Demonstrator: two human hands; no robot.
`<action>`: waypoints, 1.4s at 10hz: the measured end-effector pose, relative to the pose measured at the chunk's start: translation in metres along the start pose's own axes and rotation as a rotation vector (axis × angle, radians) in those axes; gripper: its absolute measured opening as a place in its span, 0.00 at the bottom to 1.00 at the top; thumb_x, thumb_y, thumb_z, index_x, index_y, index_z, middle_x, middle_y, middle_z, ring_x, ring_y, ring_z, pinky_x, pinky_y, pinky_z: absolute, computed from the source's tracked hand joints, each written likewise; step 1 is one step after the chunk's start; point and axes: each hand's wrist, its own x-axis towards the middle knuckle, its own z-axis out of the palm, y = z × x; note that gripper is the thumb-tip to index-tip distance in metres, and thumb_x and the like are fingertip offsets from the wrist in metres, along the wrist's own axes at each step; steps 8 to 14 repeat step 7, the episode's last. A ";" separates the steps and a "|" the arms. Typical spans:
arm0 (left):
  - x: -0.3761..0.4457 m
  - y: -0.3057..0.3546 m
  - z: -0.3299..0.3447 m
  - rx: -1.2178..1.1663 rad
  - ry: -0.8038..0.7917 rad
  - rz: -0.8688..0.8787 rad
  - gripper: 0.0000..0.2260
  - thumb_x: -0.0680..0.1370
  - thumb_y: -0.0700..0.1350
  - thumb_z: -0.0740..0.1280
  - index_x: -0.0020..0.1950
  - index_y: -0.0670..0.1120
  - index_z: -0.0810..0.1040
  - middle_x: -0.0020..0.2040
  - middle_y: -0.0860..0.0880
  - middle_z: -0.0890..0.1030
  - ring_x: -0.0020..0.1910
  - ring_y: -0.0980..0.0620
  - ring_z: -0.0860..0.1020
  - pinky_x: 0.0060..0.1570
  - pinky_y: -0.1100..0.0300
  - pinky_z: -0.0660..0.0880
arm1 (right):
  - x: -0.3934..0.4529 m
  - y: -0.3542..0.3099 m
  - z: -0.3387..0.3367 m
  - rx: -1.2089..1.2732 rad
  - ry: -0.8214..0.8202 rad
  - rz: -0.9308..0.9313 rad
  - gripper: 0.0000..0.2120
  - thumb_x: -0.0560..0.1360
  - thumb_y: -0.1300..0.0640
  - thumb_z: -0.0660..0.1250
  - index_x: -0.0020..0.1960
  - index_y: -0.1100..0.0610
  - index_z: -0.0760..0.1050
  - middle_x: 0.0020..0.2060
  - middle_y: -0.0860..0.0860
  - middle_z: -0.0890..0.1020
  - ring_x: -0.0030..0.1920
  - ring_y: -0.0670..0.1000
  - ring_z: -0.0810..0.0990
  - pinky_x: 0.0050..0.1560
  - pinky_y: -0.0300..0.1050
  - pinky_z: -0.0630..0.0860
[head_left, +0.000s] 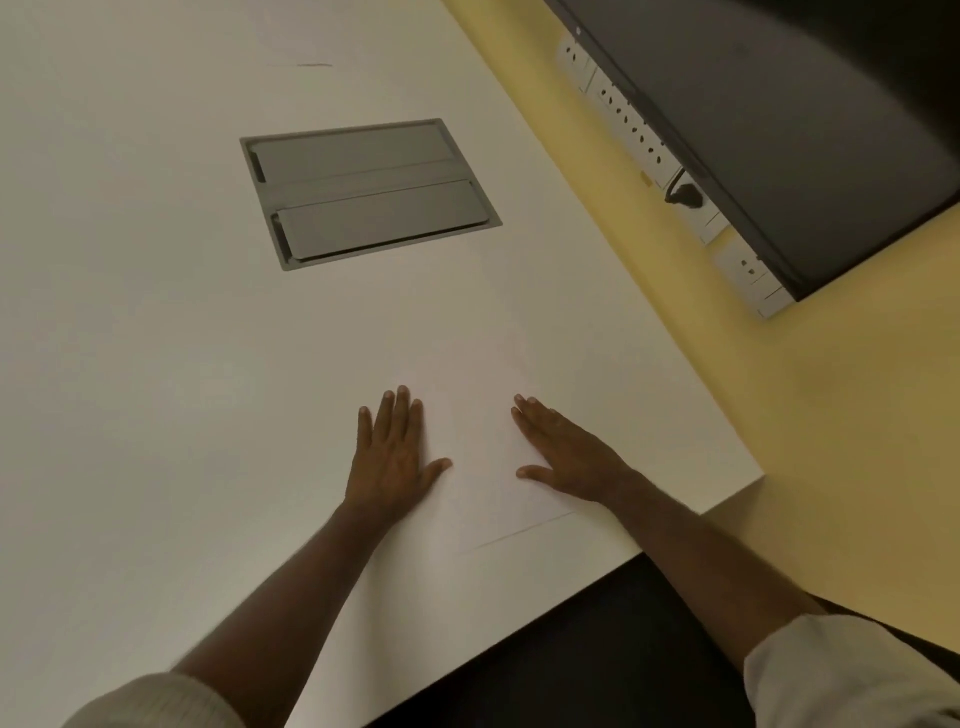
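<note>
A white sheet of paper (480, 457) lies flat on the white table (156, 364) near its front right corner. My left hand (392, 457) rests palm down with straight fingers on the sheet's left edge. My right hand (566, 457) lies flat on the sheet's right side, fingers straight and pointing away from me. Neither hand holds anything. The sheet is hard to tell from the tabletop; only its near edge shows as a thin line.
A grey cable hatch (371, 192) with two closed flaps is set into the table beyond the hands. Past the table's right edge is a yellow wall with a white socket strip (654, 150) under a dark screen (810, 119).
</note>
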 end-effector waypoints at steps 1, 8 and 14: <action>-0.008 0.006 0.002 -0.007 0.024 0.011 0.40 0.80 0.68 0.47 0.81 0.38 0.52 0.82 0.38 0.50 0.81 0.38 0.49 0.77 0.38 0.50 | -0.004 0.006 0.000 -0.035 0.003 -0.054 0.41 0.81 0.34 0.52 0.82 0.56 0.41 0.81 0.50 0.41 0.80 0.47 0.39 0.78 0.41 0.39; -0.018 0.012 -0.004 0.009 0.137 0.063 0.39 0.81 0.67 0.47 0.81 0.39 0.50 0.82 0.38 0.49 0.81 0.39 0.48 0.78 0.38 0.49 | -0.008 -0.001 -0.017 -0.148 0.174 -0.059 0.38 0.82 0.35 0.49 0.82 0.58 0.46 0.82 0.52 0.47 0.81 0.49 0.44 0.80 0.50 0.49; -0.018 0.012 -0.004 0.009 0.137 0.063 0.39 0.81 0.67 0.47 0.81 0.39 0.50 0.82 0.38 0.49 0.81 0.39 0.48 0.78 0.38 0.49 | -0.008 -0.001 -0.017 -0.148 0.174 -0.059 0.38 0.82 0.35 0.49 0.82 0.58 0.46 0.82 0.52 0.47 0.81 0.49 0.44 0.80 0.50 0.49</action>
